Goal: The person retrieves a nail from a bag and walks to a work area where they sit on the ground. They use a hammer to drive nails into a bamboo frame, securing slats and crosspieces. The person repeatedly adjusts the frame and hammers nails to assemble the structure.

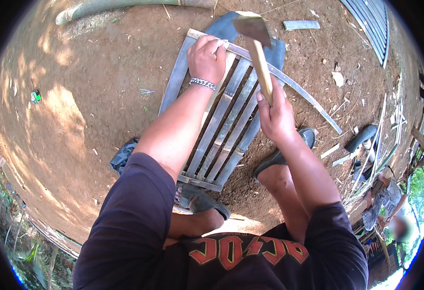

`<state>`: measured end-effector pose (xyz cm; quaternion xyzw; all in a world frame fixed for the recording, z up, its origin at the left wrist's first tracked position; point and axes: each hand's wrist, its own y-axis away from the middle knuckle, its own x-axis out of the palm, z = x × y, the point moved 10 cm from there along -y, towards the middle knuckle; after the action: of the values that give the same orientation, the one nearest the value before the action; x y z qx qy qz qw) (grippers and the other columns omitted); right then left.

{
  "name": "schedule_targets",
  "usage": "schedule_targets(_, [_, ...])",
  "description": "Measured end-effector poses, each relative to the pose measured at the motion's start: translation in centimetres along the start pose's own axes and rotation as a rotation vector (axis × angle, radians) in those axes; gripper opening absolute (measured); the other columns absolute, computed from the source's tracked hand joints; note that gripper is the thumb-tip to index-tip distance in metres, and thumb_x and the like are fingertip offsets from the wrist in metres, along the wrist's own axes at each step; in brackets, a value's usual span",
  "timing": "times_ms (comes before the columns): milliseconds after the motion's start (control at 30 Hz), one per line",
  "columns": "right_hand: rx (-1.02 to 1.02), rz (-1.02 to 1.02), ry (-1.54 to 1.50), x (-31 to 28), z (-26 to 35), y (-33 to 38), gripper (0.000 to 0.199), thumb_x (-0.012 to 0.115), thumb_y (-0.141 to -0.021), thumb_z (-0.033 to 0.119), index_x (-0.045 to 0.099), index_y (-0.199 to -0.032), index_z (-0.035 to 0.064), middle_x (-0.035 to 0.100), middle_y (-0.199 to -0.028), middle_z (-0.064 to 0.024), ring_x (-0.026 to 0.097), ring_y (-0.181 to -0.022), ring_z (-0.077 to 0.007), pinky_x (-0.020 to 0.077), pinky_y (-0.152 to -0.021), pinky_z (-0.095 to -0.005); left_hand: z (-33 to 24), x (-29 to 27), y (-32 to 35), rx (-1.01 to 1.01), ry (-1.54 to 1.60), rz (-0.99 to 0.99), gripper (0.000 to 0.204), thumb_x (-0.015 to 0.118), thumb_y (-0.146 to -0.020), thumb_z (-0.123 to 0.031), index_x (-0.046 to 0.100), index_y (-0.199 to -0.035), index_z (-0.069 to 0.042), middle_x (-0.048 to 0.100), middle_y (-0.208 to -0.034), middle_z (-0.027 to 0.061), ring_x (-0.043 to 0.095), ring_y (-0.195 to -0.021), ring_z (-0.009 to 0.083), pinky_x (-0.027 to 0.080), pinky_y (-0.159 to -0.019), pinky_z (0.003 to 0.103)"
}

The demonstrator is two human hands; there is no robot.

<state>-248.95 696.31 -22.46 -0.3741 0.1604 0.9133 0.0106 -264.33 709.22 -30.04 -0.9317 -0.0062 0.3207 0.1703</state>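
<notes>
Between my feet lies a slatted bamboo panel [224, 123], with a thin bamboo strip [308, 99] crossing its far end and sticking out to the right. My left hand [207, 58] rests on that end, its fingertips pinched together at the strip; whatever they hold is too small to make out. In my right hand [275, 113] is the wooden handle of a hatchet [258, 43], its dark metal head raised over the strip. A rounded bluish-grey piece [225, 26] shows beneath the panel's far end.
A thick bamboo pole [134, 8] lies far left, several nails [146, 91] left of the panel. A black plastic bag [123, 155] and green tape measure [36, 96] are also left. Bamboo slats [371, 26] and offcuts [301, 24] lie right; another person [390, 203] sits lower right.
</notes>
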Motion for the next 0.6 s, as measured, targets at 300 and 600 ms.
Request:
schedule_targets(300, [0.038,0.013,0.031,-0.6,0.7,-1.3,0.053,0.057,-0.098,0.012,0.037,-0.147,0.0085,0.067,-0.11,-0.0298,0.064,-0.099,-0.0516,0.0523,-0.085,-0.0562,0.4,-0.1,0.2,0.001,-0.017,0.004,0.009,0.072,-0.081,-0.014,0.074,-0.087,-0.007,0.07,-0.098,0.0089,0.067,-0.092,0.0298,0.05,-0.081,0.042])
schedule_targets(600, [0.052,0.074,0.047,0.6,-0.3,-0.7,0.054,0.056,-0.097,0.011,0.036,-0.147,0.01,0.067,-0.104,-0.0303,0.065,-0.094,-0.0509,0.0534,-0.08,-0.0573,0.4,0.1,0.2,-0.025,-0.008,0.028,0.009,0.072,-0.081,-0.014,0.074,-0.087,-0.008,0.07,-0.099,0.0075,0.066,-0.094,0.0291,0.049,-0.084,0.041])
